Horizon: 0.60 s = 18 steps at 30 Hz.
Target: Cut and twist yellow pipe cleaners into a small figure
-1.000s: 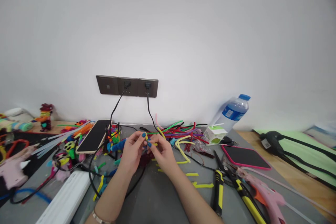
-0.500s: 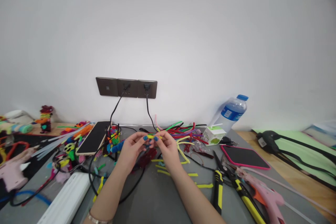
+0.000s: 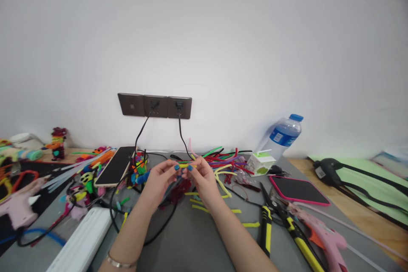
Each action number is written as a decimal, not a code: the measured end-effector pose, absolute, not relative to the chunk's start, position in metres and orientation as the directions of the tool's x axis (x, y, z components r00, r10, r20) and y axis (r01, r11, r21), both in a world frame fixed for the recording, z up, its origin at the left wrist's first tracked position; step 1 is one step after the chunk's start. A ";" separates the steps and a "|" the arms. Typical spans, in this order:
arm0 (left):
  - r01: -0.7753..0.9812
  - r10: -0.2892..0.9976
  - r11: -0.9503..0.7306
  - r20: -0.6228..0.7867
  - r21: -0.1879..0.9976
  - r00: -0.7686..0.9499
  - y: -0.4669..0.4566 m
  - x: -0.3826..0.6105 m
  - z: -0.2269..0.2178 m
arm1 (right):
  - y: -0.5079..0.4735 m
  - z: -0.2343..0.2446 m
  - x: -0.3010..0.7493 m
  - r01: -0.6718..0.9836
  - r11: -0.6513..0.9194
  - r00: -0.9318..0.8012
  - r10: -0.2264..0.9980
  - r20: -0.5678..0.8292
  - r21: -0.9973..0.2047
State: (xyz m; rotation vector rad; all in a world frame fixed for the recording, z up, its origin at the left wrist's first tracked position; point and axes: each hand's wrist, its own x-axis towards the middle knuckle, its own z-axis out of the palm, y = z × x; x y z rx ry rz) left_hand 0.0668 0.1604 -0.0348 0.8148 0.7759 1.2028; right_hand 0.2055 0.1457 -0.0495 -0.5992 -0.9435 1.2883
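Observation:
Between the fingertips of both hands, at the middle of the view, is a short yellow pipe cleaner (image 3: 182,165). My left hand (image 3: 162,178) pinches its left end with thumb and forefinger. On the other end my right hand (image 3: 201,177) is closed in the same way, the two hands almost touching. Just below and right of them, several cut yellow pipe-cleaner pieces (image 3: 200,208) lie on the grey mat (image 3: 188,242). A dark red fuzzy clump (image 3: 179,191) sits under the hands, partly hidden by them.
Behind the hands lies a pile of coloured pipe cleaners (image 3: 219,157). To the right are yellow-black pliers (image 3: 295,236), a pink glue gun (image 3: 325,238), a pink-edged phone (image 3: 299,190), a drink carton (image 3: 260,163) and a water bottle (image 3: 283,136). Leftward are another phone (image 3: 116,166) and a white power strip (image 3: 83,240).
The yellow pipe cleaner now looks straighter and more level between the fingertips. Both hands have stayed nearly in place, and the whole view has shifted slightly.

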 end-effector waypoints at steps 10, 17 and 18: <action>-0.492 0.967 0.157 -0.032 0.856 0.252 0.155 0.069 -0.029 | 0.143 -0.048 0.205 -0.576 0.163 -0.032 0.975 0.221 -0.801; -0.611 0.978 0.166 -0.050 0.774 0.202 0.156 0.077 -0.032 | 0.144 -0.048 0.205 -0.628 0.104 -0.055 0.983 0.176 -0.771; -0.620 0.979 0.161 -0.044 0.768 0.199 0.155 0.079 -0.032 | 0.144 -0.048 0.205 -0.618 0.104 -0.057 0.983 0.176 -0.779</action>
